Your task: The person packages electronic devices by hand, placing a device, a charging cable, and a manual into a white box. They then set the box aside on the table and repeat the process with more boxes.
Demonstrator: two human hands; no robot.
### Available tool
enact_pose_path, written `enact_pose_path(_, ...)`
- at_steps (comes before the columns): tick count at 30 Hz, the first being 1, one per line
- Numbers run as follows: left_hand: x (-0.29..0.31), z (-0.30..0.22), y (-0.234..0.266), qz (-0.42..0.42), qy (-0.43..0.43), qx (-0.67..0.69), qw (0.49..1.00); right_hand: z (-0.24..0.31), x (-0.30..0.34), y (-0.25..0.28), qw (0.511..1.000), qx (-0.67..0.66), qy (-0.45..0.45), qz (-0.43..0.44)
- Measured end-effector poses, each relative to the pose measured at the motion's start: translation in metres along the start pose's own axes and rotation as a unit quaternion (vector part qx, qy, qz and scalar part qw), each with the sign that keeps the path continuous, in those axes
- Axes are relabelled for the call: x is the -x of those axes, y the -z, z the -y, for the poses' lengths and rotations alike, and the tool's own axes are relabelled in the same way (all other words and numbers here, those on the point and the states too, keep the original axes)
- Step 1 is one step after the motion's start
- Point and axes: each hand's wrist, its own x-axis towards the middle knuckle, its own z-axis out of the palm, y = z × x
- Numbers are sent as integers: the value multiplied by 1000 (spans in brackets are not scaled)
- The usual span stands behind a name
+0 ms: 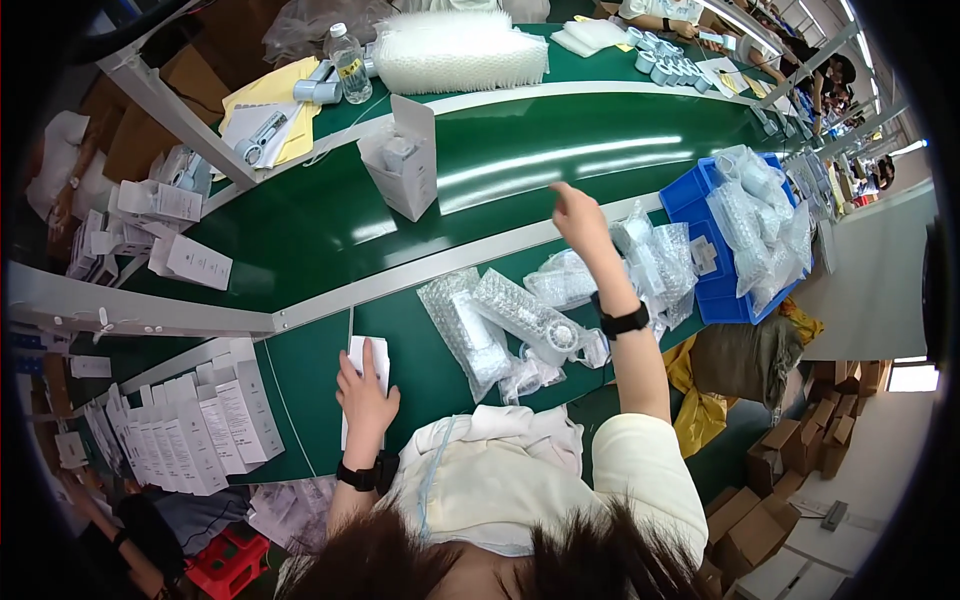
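My left hand [368,402] lies with its fingers spread over a small stack of white folded paper [374,352] on the green table. Its underside is hidden. My right hand [582,222] reaches forward above the metal rail, index finger stretched out and the others partly curled; nothing shows in it. Beyond it to the left, an open white box [402,178] stands upright on the green belt, with a bubble-wrapped item inside. Several bubble-wrapped parts [540,312] lie on the table between my arms. One pack shows a round, ring-like end.
A blue bin [722,290] heaped with bubble-wrapped packs stands at the right. White cartons [215,420] line up at the left; more open boxes [190,262] lie behind. Across the belt are a water bottle [349,66], a bubble-wrap pile [455,58] and co-workers.
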Motion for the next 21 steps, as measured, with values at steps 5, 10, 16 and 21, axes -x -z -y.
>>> enact_pose_path(5, -3, 6, -1, 10, 50, 11, 999, -40, 68, 22, 915, -12, -357, 189)
enact_pose_path(10, -10, -3, 26, -90, -169, 163, 968, -86, 98, -51, 937, 0, -343, 64)
enact_pose_path(16, -16, -27, 29, -139, -302, 298, 895, -85, 77, -78, 907, -223, -318, -163)
enact_pose_path(21, -20, -16, 3, -146, -215, 374, 891, -51, 88, -6, 734, -566, -282, -248)
